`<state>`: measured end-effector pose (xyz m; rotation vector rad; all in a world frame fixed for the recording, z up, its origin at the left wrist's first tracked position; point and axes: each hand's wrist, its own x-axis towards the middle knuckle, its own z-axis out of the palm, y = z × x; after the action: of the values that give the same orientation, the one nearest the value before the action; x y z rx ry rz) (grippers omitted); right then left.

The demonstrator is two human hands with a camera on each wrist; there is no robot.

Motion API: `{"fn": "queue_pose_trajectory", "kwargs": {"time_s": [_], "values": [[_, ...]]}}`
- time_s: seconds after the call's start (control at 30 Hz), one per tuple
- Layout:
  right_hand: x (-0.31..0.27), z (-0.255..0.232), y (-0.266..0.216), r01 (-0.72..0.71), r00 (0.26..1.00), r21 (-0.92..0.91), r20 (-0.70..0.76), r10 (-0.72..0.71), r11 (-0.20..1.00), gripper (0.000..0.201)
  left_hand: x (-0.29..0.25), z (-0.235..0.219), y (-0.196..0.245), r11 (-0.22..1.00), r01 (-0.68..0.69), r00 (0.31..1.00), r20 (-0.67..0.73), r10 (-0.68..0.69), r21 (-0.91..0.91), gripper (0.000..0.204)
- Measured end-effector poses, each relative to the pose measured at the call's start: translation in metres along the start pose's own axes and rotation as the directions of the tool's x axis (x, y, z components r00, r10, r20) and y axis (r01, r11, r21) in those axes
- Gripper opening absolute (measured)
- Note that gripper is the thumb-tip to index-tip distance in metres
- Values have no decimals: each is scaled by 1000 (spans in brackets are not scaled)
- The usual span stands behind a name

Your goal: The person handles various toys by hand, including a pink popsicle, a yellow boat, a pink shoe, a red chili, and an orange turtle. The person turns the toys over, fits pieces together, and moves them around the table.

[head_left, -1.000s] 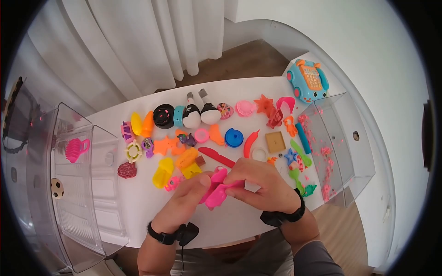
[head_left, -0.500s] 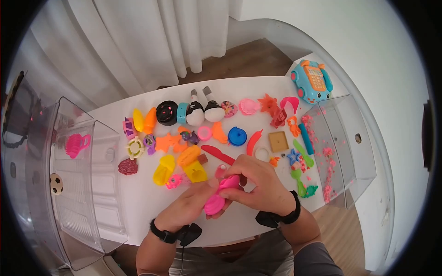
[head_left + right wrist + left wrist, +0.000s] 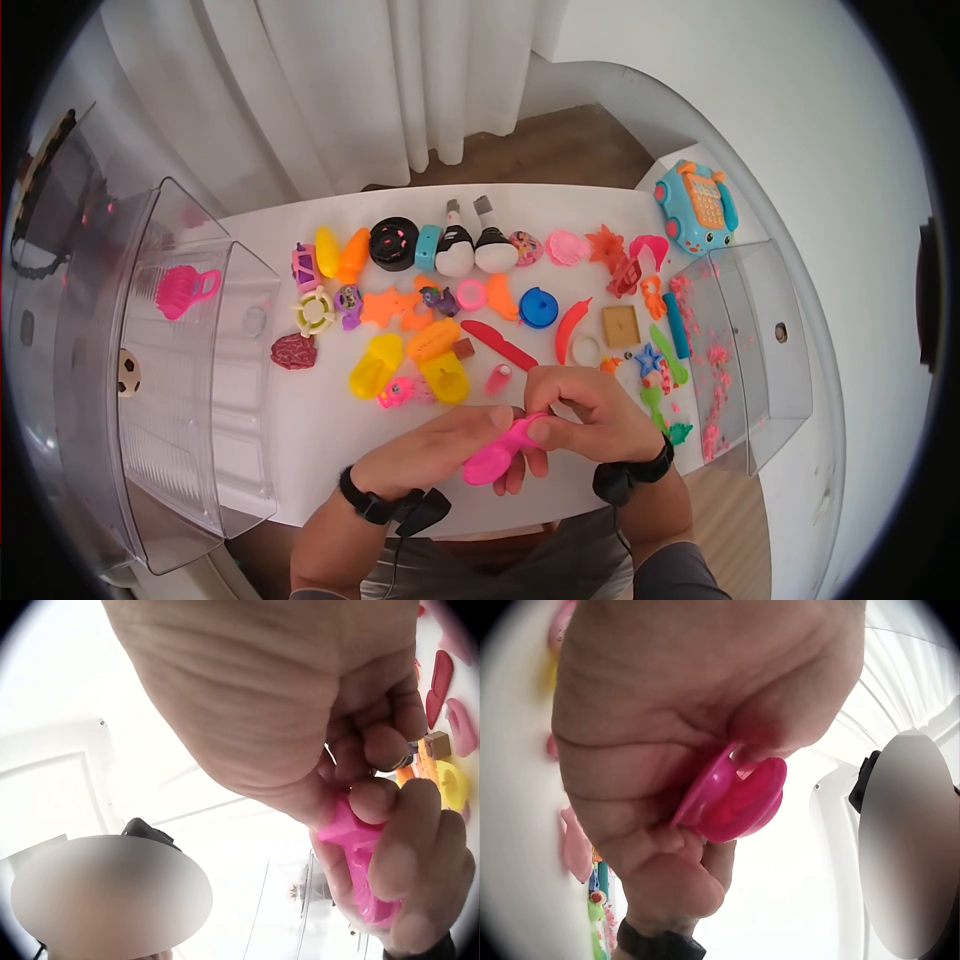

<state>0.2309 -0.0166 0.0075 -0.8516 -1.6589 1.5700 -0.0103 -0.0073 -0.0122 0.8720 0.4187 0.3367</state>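
Note:
Both hands meet over the front of the table on a glossy pink plastic mould (image 3: 488, 466). My left hand (image 3: 435, 452) holds its rounded end between thumb and fingers. With thumb and fingers my right hand (image 3: 590, 420) pinches the other end. Two cupped pink halves of the mould (image 3: 742, 802) lie face to face in the left wrist view, a narrow gap between them. From the right wrist, the mould (image 3: 364, 862) shows a ridged outer side, partly hidden by fingers. Just beyond the hands lie a small pink piece (image 3: 498, 377) and a red toy knife (image 3: 498, 345).
Yellow moulds (image 3: 376, 366), a pink pony (image 3: 397, 391) and a tan square tray (image 3: 620, 326) lie beyond the hands among several toys. Clear bins stand left (image 3: 240, 430) and right (image 3: 775, 400). A toy phone (image 3: 697, 206) sits at the back right.
The mould's spread pink parts have come together into a narrower shape in the hands. The small pink piece near the hands now shows fully. The head view has shifted a little.

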Motion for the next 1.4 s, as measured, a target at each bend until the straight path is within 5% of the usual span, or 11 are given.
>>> {"fn": "queue_pose_trajectory", "kwargs": {"time_s": [0.2, 0.3, 0.43, 0.53, 0.6, 0.93, 1.0, 1.1, 1.2, 1.4], "values": [[0, -5, -1, -35, 994, -30, 98, 37, 999, 15, 2, -3, 3, 998, 54, 991, 122, -49, -39, 66], [0, -3, 1, -37, 998, 12, 44, 37, 999, 16, 5, -4, 0, 984, 57, 989, 145, -33, -170, 62], [5, -4, 3, 76, 997, 42, -17, -76, 996, 15, 10, -1, -6, 991, -30, 988, 148, 50, -128, 62], [4, -5, 6, 82, 993, 41, -88, -78, 996, 14, 8, 4, -1, 997, -36, 997, 63, 41, -73, 60], [3, -1, 2, 51, 986, 117, -165, -31, 992, 12, 8, 9, -1, 988, -156, 978, -144, 153, -12, 44], [3, -4, 6, 187, 972, -71, -133, -195, 980, 13, 5, 11, -4, 983, -180, 966, -178, 185, 43, 46], [4, 0, 2, 161, 970, -32, -180, -164, 986, 14, 5, 20, -6, 909, -289, 868, -317, 381, 301, 50], [2, 1, 1, 153, 955, -46, -248, -159, 987, 17, 2, 20, -8, 807, -250, 793, -364, 488, 535, 53], [0, 0, -3, 162, 952, -141, -239, -192, 977, 21, 3, 21, -9, 770, -273, 730, -397, 556, 577, 54], [3, 6, -7, 163, 937, -302, -249, -243, 939, 23, 7, 22, -4, 653, -203, 712, -347, 610, 730, 53]]}}
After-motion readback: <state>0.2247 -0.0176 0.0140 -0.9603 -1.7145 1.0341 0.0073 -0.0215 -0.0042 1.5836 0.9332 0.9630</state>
